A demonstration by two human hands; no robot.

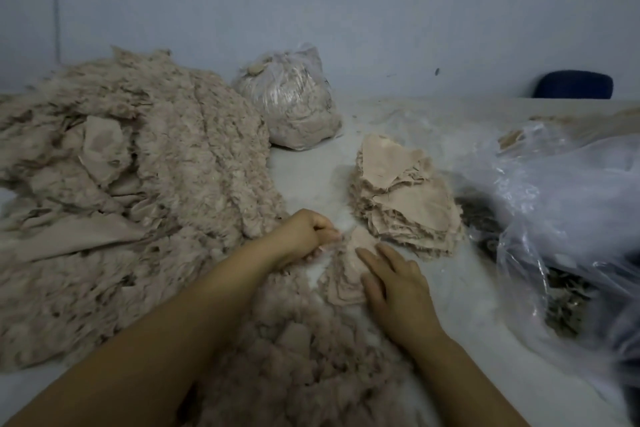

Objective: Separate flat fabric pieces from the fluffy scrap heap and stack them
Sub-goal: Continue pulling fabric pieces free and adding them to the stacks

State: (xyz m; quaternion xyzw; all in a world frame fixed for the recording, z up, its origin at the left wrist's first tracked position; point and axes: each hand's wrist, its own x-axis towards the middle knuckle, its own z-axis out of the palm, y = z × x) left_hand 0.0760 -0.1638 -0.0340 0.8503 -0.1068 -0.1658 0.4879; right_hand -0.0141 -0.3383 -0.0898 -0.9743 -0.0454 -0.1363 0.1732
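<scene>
A big fluffy scrap heap (131, 191) is lying on the left side of the pale tabletop (311, 177) and is spilling down toward the person. Some flat bits are sticking out of the fluff. Behind the heap, near the wall, a stuffed clear bag (291, 100) is sitting full of the same tan scraps.

The left hand (304, 232) is reaching in at the edge of the heap. Its fingers are curled in and seem to be pinching the edge of a small flat fabric piece (346, 274), but the picture is blurry there. The right hand (391, 284) is lying flat on that same piece, with its fingers straight and spread, pressing it down on the tabletop.

Just behind the right hand, a tall stack of flat pieces (405, 198) is standing on the tabletop. The small piece is nearly touching the bottom of the stack.

On the right, a big crinkly clear plastic bag (561, 204) is lying open, with dark scraps showing inside it. Far back on the right, a dark blue chair back (573, 84) is peeking up behind the tabletop.
</scene>
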